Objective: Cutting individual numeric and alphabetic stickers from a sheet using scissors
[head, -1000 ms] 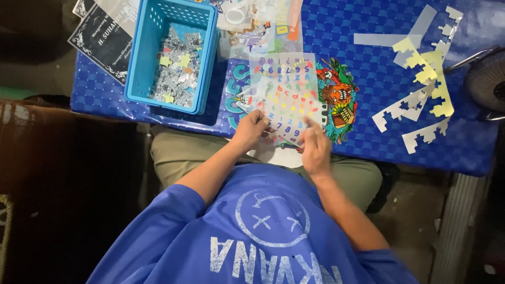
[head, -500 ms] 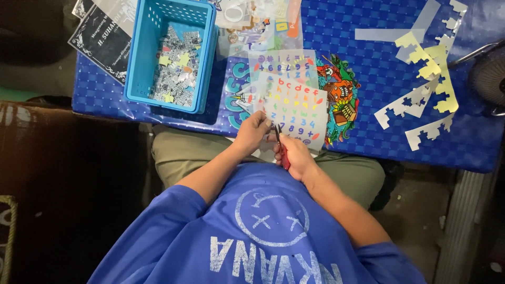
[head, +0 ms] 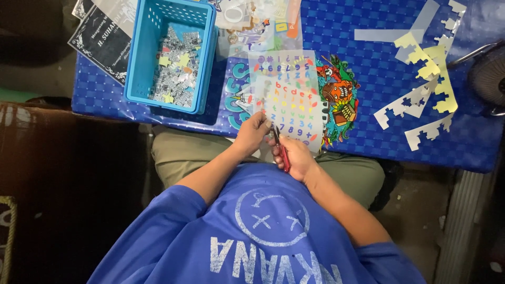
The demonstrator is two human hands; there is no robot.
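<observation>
Head view, looking down from above. Person in blue shirt (head: 263,236) sits at a blue checkered table (head: 368,68). Left hand (head: 253,132) pinches the near-left corner of a clear sticker sheet (head: 288,97) printed with coloured letters and digits, fingers closed on its edge. Right hand (head: 294,156) is clenched around small red-handled snips (head: 280,147), blades pointing far, tips just at the sheet's near edge. Cannot tell if the blades are parted.

Sheet lies directly far of both hands, flat on the table, long axis running near to far. Its near end hangs over the table edge toward the lap. Left hand already touches it; the snips reach it just beside the left fingers, so both hands are about equally close.

Colourful cartoon print (head: 339,97) sits partly under the sheet on its right. Blue plastic basket (head: 138,58) with silvery cut pieces is far left. Pale yellow and white cut-out strips (head: 426,79) lie well apart at far right. Dark printed card (head: 102,37) at far left corner.
</observation>
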